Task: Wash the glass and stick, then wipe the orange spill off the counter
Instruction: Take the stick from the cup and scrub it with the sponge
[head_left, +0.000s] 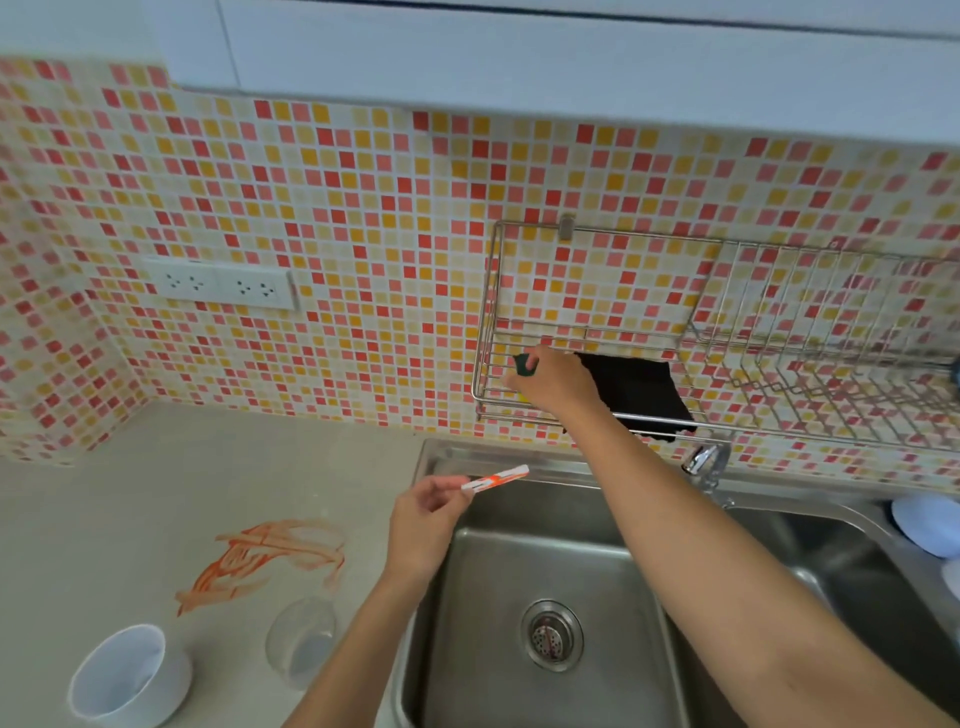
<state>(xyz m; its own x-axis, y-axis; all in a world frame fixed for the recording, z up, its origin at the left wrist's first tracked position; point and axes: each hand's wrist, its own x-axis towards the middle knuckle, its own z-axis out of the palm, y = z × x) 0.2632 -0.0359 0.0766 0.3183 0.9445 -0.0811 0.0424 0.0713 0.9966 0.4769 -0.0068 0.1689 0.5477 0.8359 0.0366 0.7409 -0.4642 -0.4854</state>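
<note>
Head view, looking down over a steel sink (545, 561). Left hand (423, 525) raised above the sink's near-left corner, fingers (441, 491) pinching one end of a white flat stick smeared with orange (496, 478), which points up and right. Right hand (553, 382) stretched to the wall-mounted wire rack (779, 364), fingers curled round a dark green sponge (524, 364) beside a black cloth (644, 395). Clear drinking glass (301, 642) stands on the pale desk (156, 483) just left of the sink, near a white bowl (127, 675). Orange spill (260, 561) streaks the desk behind them. Mosaic-tiled wall (337, 208) carries a white socket strip (223, 283).
</note>
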